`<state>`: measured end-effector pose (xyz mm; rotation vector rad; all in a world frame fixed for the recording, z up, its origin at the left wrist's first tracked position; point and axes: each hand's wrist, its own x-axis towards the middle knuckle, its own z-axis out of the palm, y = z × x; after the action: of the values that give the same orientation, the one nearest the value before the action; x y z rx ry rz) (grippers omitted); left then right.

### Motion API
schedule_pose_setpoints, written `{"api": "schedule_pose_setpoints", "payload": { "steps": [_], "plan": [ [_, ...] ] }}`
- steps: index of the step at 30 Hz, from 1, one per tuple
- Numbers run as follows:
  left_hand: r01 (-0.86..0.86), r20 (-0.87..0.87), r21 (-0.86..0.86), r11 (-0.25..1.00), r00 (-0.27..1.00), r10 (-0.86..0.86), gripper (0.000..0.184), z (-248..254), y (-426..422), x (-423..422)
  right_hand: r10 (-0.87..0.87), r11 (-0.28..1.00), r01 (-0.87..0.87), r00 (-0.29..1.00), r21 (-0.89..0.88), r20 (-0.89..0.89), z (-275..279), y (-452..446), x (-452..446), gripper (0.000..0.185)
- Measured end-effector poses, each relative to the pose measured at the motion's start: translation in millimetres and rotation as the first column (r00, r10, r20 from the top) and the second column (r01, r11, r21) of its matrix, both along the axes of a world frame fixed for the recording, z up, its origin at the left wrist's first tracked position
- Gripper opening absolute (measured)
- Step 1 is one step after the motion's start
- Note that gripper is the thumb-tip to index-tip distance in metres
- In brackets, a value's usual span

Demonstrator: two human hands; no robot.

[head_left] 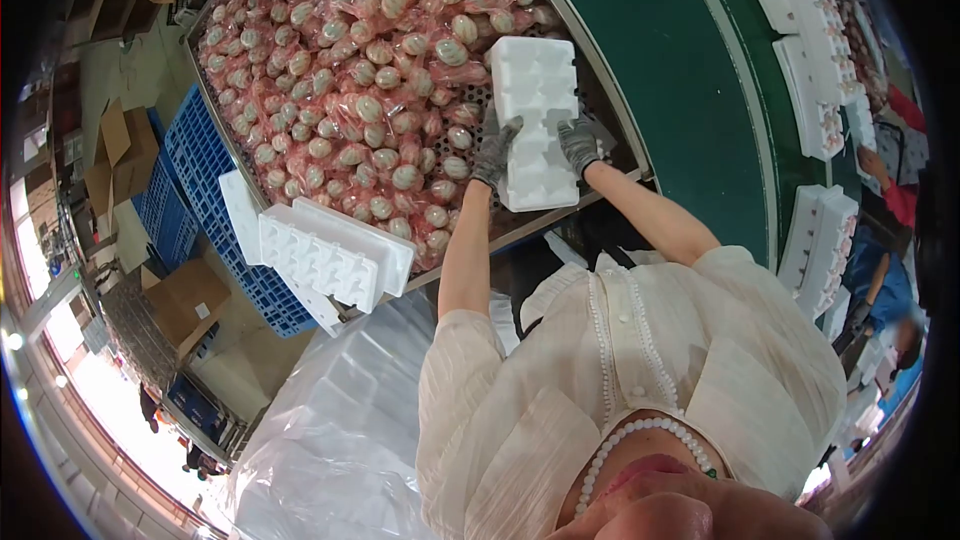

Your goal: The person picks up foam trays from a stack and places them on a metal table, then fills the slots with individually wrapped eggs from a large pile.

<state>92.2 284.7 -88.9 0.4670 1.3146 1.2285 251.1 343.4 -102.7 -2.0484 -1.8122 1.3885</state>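
The white foam tray is at the frame's upper centre, its lower end crossing the near edge of the metal bin in our view. Our left hand and right hand, gloved, grip its opposite long sides, probably for balance; some fingers are hidden. Wrapped round items crowd its left; beyond the right rim, the green surface seems roomier. More foam trays rest at the bin's lower-left corner, likely for easy reach.
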Motion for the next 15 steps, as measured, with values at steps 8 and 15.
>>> {"api": "schedule_pose_setpoints", "payload": {
  "steps": [8,15],
  "plan": [
    [0.1,-0.119,-0.098,0.99,0.987,-0.112,0.056,-35.9,-13.5,-24.3,-0.174,0.983,0.175,0.984,-0.05,0.028,-2.4,-18.5,-28.3,0.056],
    [0.45,-0.383,-0.247,0.858,0.769,-0.513,0.052,-19.8,4.3,-48.8,-0.449,0.87,0.389,0.879,-0.304,-0.159,-57.3,-80.5,-32.4,0.037]
  ]
}}
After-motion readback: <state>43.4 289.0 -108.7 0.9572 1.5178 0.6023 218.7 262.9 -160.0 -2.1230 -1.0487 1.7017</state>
